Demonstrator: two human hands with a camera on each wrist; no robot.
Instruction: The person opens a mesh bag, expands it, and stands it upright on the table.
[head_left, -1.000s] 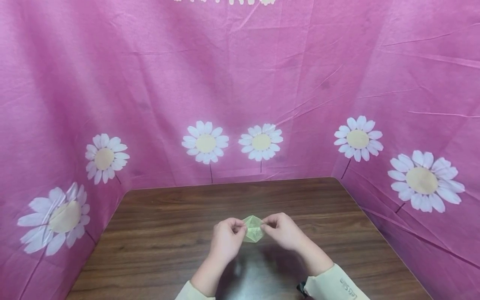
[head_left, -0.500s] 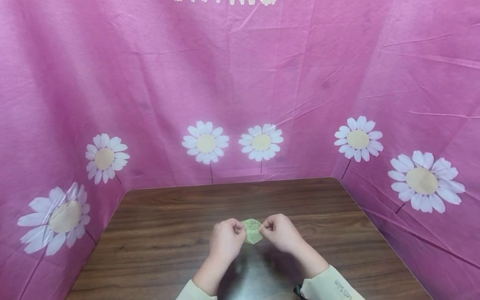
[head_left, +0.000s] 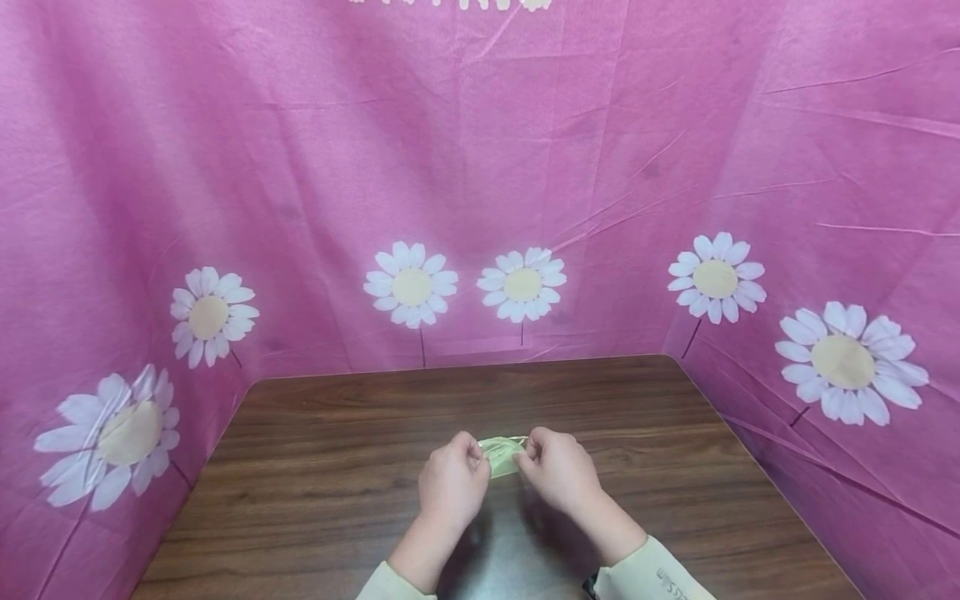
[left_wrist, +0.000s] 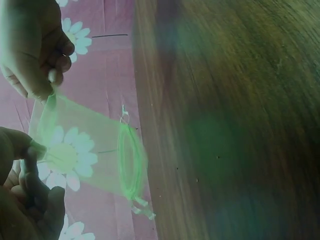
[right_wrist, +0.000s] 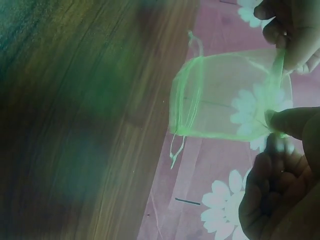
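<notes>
A sheer light-green drawstring bag (head_left: 502, 459) is stretched between my two hands above the table. My left hand (head_left: 452, 481) pinches one side of it with thumb and fingers. On the other side, my right hand (head_left: 562, 472) pinches it the same way. In the left wrist view the bag (left_wrist: 92, 145) spreads out flat and see-through, its gathered channel and pale cord ends away from the fingers. The right wrist view shows the bag (right_wrist: 220, 100) held by its plain end, with cord loops sticking out at both sides. Nothing can be made out inside it.
A brown wood-grain table (head_left: 337, 433) lies beneath the hands. Pink cloth (head_left: 480, 167) with printed white daisies stands around its back and both sides. The hands cast shadows on the tabletop.
The bag has tilted from a broad, many-sided face to a narrower one, and a pale cord now shows along its far edge. My right hand has turned and shifted slightly left.
</notes>
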